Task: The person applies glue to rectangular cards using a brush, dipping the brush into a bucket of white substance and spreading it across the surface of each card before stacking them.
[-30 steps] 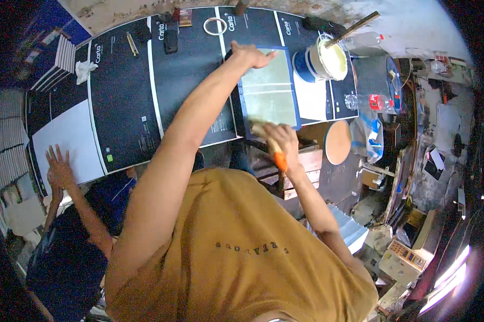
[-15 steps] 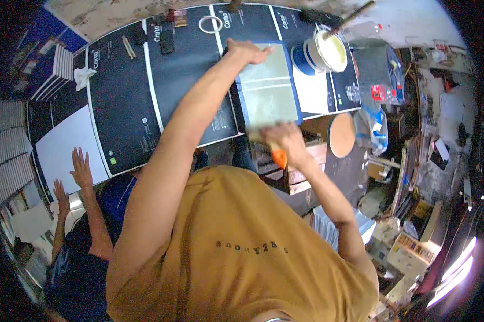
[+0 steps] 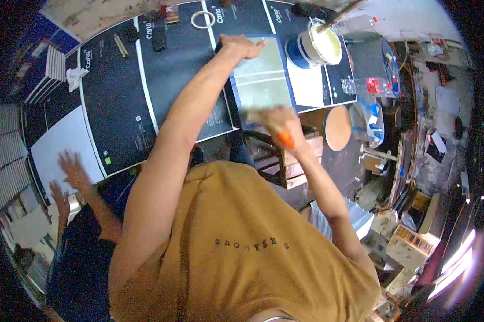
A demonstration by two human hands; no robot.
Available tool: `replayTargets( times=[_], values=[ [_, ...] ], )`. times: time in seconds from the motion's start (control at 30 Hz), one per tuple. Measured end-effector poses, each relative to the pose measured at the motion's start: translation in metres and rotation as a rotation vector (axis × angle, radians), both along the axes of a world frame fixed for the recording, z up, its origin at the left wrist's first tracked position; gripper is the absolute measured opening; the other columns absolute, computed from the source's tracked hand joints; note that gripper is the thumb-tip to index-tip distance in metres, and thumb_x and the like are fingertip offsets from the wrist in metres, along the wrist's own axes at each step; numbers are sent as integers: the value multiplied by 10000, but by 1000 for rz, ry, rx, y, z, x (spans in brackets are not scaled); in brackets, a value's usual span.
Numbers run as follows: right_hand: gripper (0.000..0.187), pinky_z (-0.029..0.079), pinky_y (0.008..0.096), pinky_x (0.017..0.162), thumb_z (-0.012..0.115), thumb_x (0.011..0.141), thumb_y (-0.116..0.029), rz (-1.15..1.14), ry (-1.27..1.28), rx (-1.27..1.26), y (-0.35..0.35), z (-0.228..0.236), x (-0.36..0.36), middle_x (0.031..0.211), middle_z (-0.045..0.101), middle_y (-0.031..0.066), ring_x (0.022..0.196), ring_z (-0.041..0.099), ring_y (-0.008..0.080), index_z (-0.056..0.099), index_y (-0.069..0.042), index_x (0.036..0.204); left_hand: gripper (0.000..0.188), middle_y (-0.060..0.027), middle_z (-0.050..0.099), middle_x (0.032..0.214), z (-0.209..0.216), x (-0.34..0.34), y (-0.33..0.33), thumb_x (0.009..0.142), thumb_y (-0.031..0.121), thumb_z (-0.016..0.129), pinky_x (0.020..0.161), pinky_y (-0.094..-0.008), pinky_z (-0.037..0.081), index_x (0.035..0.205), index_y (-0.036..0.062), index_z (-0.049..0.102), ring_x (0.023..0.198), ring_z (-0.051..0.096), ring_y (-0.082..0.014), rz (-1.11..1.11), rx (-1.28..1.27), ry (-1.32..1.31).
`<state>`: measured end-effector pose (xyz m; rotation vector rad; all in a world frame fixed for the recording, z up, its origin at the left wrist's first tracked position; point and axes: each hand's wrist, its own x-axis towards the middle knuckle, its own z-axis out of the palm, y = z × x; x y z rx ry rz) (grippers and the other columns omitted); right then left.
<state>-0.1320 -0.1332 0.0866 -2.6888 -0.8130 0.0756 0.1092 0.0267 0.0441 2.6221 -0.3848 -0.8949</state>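
Observation:
A blue cover sheet (image 3: pixel 291 91) lies on the dark tabletop with pale grey-green boards (image 3: pixel 259 64) on it, a light gap between them. My left hand (image 3: pixel 242 47) rests on the far left corner with its fingers stretched out. In my right hand (image 3: pixel 282 122) is a brush (image 3: pixel 286 139), its orange handle end sticking out below the fist. The brush head is smeared by motion over the near edge of the boards. To the right stands a white and blue bucket (image 3: pixel 302 52) of pale yellow paste, with a wooden stick in it.
A co-worker's hands (image 3: pixel 73 169) are over a white sheet (image 3: pixel 49 147) at the left. Plastic bottles (image 3: pixel 373 86) lie by the table's right end. Beyond my left hand is a roll of tape (image 3: pixel 203 20). A wooden crate (image 3: pixel 302 161) and round brown board (image 3: pixel 338 127) stand below the edge.
My right hand has moved slightly farther over the near edge of the boards with the brush. My left hand stays on the corner. The co-worker's hands have shifted down. The view has shifted slightly.

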Motion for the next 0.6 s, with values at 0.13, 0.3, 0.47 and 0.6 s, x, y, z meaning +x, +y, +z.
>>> replayTargets(
  times=[0.13,0.3,0.47,0.6],
  values=[
    [273,436,423,858,576,862,-200,-102,-129,46,-14,-26,49,1090,716,67,1005,608,297,723,-142,1084,822,-111,415,1551,5,6,-10,949,746,171,1161,-618,163,1464,195,496,1459,337,-333,34,42,7],
    [361,413,431,968,590,807,-162,135,138,-214,-35,-18,-19,1150,702,48,1096,602,289,705,-133,1147,848,-106,421,1549,8,2,-12,933,766,194,1150,-597,204,1468,181,494,1458,342,-325,56,56,26],
    [357,426,426,979,593,828,-190,90,55,-146,-28,22,-3,1176,700,40,1095,603,283,703,-139,1165,844,-103,439,1537,-13,10,-10,931,767,209,1153,-590,218,1466,181,498,1441,377,-323,63,39,-23],
    [327,435,420,959,610,838,-227,47,21,-142,-38,-16,16,1166,704,38,1069,610,277,718,-146,1136,838,-106,422,1547,-3,8,-18,939,754,210,1149,-571,258,1474,170,485,1435,386,-321,50,49,17]
  ],
)
